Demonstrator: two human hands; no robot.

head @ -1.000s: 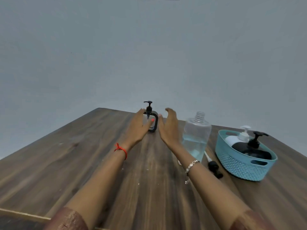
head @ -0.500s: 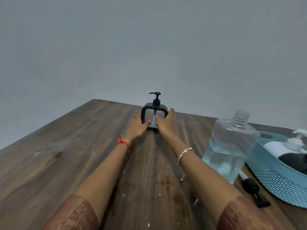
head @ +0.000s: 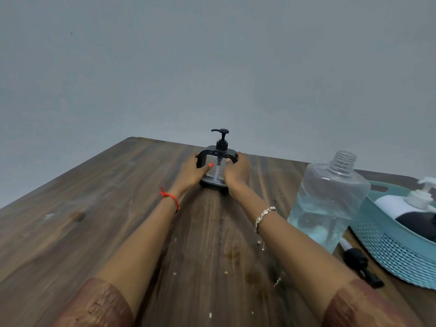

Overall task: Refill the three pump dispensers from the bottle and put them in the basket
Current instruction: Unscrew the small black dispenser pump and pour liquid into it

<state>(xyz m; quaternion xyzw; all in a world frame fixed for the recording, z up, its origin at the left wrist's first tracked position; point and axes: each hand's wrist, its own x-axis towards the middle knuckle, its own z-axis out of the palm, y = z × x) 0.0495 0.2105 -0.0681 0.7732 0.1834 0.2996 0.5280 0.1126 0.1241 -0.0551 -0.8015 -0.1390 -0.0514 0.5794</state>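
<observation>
**Wood-grain worktop [head: 94, 208], 2 hands on a dispenser**

Against a plain grey wall [head: 212, 67], the left hand [head: 188, 173] and right hand [head: 237, 172] each close their grip round a side of the squarish clear dispenser [head: 215, 171]. It is black-framed and stands upright near the far edge. An uncapped clear bottle [head: 328, 197], part full of bluish liquid, stands just beside the teal perforated basket [head: 389, 246], which holds 2 other dispensers [head: 396, 204].
</observation>
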